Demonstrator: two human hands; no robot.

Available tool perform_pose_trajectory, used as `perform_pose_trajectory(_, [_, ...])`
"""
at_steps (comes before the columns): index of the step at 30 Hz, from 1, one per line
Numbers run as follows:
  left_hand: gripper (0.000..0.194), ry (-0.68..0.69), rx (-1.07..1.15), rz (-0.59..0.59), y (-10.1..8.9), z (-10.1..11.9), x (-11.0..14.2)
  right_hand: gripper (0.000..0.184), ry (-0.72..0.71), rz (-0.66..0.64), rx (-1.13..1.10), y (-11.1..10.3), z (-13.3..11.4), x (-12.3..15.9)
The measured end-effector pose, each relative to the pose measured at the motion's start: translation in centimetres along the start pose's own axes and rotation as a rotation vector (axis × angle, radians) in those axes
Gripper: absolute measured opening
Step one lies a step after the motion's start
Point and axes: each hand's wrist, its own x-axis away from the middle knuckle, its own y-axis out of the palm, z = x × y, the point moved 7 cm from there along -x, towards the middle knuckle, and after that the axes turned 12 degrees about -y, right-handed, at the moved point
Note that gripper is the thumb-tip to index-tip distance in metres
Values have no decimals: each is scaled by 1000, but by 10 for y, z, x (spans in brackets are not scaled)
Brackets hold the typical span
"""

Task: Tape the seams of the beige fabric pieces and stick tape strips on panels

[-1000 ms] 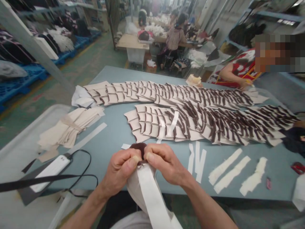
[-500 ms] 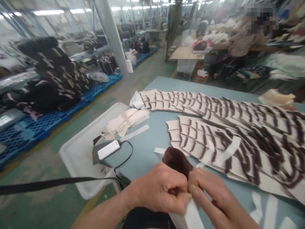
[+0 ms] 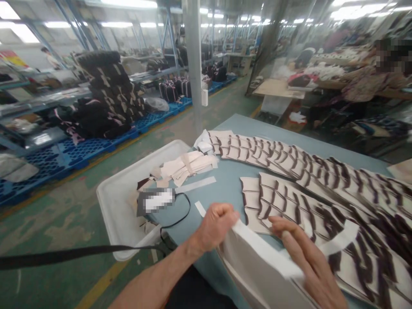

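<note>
- Green workshop floor point(image 3: 154, 137) spreads at the left, where blue pallets point(image 3: 161, 112) carry stacked dark goods point(image 3: 109, 86), presumably to lift them off the ground and out of the walkway.
- Beside the table's left end sits a white plastic tub point(image 3: 107, 206) with scraps in it, placed, it seems, within easy reach.
- Partly over that tub, a white device point(image 3: 157, 200) rests on a dark sheet at the corner of the blue-grey table point(image 3: 228, 193); a black cord point(image 3: 189, 208) loops from it.
- Just behind, cream cloth pieces point(image 3: 193, 167) lie bundled under a band, likely so that they stay together.
- Near the middle, the left hand point(image 3: 217, 223) is closed on the upper end of a pale cloth panel point(image 3: 244, 262), which slants down at the table's near side; a white strip point(image 3: 264, 244) runs along its top edge, apparently pulled straight by that grip.
- Further right, the right hand point(image 3: 302, 253) has its fingers extended and loosely parted beside the strip's lower end; I cannot tell whether the palm touches it.
- Beyond, dark-edged panels point(image 3: 273, 197) overlap in two long rows, perhaps to save space, with a loose white strip point(image 3: 343, 236) across the nearer one.
</note>
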Motion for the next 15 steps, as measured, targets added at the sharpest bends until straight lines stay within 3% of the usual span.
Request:
perform_pose_trajectory(4, [54,141,80,453,-90,26,-27,64,414,225,-183,-17,73,7])
perform_pose_trajectory(7, [51,321,34,770,-163,67,-21,54,572,433,-395,-23,122,31])
perform_pose_trajectory(9, [51,439,-44,977,-208,97,-8,49,680,484,-478,-18,150,56])
perform_pose_trajectory(12, [52,474,-228,1129,-264,130,0,51,824,446,-506,4,176,96])
perform_pose_trajectory(15, [53,388,-412,1215,-316,139,-1,57,906,417,-493,31,184,126])
